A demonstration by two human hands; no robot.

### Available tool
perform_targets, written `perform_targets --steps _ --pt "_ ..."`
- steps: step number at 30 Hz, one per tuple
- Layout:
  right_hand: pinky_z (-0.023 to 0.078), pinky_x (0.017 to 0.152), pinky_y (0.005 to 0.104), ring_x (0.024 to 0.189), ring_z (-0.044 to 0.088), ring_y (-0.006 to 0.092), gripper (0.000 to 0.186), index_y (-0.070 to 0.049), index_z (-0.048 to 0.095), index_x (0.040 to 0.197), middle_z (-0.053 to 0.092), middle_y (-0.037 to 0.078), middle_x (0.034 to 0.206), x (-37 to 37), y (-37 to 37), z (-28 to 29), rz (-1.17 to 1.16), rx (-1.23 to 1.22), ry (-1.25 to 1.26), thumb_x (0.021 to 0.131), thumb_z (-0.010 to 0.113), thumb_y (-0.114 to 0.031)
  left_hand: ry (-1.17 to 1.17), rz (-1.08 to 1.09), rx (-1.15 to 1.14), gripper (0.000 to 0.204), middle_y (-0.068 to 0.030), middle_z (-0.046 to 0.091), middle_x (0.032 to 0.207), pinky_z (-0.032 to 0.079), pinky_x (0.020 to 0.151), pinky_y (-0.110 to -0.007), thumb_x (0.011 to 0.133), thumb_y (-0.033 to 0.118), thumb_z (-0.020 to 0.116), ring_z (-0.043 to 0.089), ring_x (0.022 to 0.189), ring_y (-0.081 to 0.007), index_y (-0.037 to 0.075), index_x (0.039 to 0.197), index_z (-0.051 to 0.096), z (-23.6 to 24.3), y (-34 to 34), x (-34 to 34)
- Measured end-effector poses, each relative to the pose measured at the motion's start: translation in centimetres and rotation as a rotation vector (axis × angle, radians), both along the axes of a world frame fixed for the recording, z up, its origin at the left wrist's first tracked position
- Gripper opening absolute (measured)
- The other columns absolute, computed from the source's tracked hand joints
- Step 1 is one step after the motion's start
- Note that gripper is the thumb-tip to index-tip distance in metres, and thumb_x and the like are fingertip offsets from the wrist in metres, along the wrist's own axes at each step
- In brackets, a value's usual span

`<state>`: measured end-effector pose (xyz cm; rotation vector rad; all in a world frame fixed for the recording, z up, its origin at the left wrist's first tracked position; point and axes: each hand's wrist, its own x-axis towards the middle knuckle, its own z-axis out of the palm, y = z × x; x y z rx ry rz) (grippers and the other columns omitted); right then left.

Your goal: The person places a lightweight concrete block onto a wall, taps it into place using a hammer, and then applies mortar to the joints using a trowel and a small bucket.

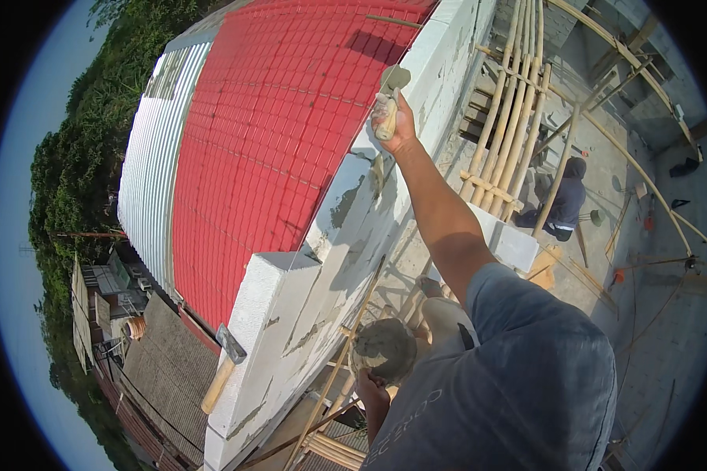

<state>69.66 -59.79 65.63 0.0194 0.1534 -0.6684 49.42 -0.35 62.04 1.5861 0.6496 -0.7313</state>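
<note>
— Trowel (390, 88) first: where is it?

— Up at the top of the white block wall (306, 298), in the right hand (395, 124). The fingers are wrapped tight round its pale handle, with the arm stretched far out from the shoulder.

— Which way does it point?

— Its long axis runs roughly along the arm's line, away from the person. The handle sits low in the fist and the grey blade tips upward and slightly right, over the wall's upper edge. The blade looks smeared with mortar, though it is small and hard to read.

— What can't you make out?

— The blade's exact shape, and whether it touches the block or hovers just above it. The palm is turned away too, so only the back of the hand and the knuckles show.

— And the other hand?

— The left hand (371, 390) is low, near the person's chest, closed on the rim of a round pan (382, 348) filled with grey mortar. The grey shirt covers much of that forearm, and the pan's near side is partly hidden.

— Anything else nearby?

— A hammer (223, 366) with a wooden handle lies at the wall's outer edge, head on the block, handle hanging out beyond it. Bamboo scaffold poles (511, 102) rise on the right. Below them another person (564, 200) crouches on the concrete floor. A red tiled roof (267, 149) spreads beyond the wall.
</note>
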Motion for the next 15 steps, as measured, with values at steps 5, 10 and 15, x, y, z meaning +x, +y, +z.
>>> perform_targets --steps 5,10,15 --pt "0.044 0.044 0.0224 0.050 0.050 0.0088 0.049 -0.010 0.063 0.105 0.051 -0.001 0.064 -1.7 5.6 -1.1 0.048 -0.049 0.077 0.098 0.055 -0.058 -0.031 -0.063 0.027 0.016 -0.0033 0.039 0.063 0.040 0.055 -0.036 0.090 0.009 0.058 0.042 0.055 -0.0163 0.005 0.076 0.049 -0.5 -0.4 0.7" --pt "0.044 0.043 0.0230 0.049 0.050 0.0101 0.050 -0.013 0.063 0.107 0.053 -0.001 0.065 -3.0 8.7 -1.0 0.110 -0.093 0.136 0.097 0.053 -0.060 -0.214 -0.359 0.038 0.021 -0.0035 0.037 0.060 0.042 0.059 -0.036 0.092 0.015 0.056 0.040 0.054 -0.0164 0.007 0.074 0.049 -2.0 1.0 0.7" --pt "0.044 0.044 0.0244 0.052 0.051 0.0105 0.051 -0.012 0.063 0.108 0.053 -0.002 0.067 -4.2 11.1 0.3 0.185 -0.142 0.075 0.098 0.052 -0.061 -0.273 -0.369 -0.007 0.016 -0.0061 0.048 0.064 0.041 0.055 -0.035 0.075 -0.008 0.061 0.051 0.058 -0.0226 0.002 0.086 0.056 -4.2 2.6 1.1"
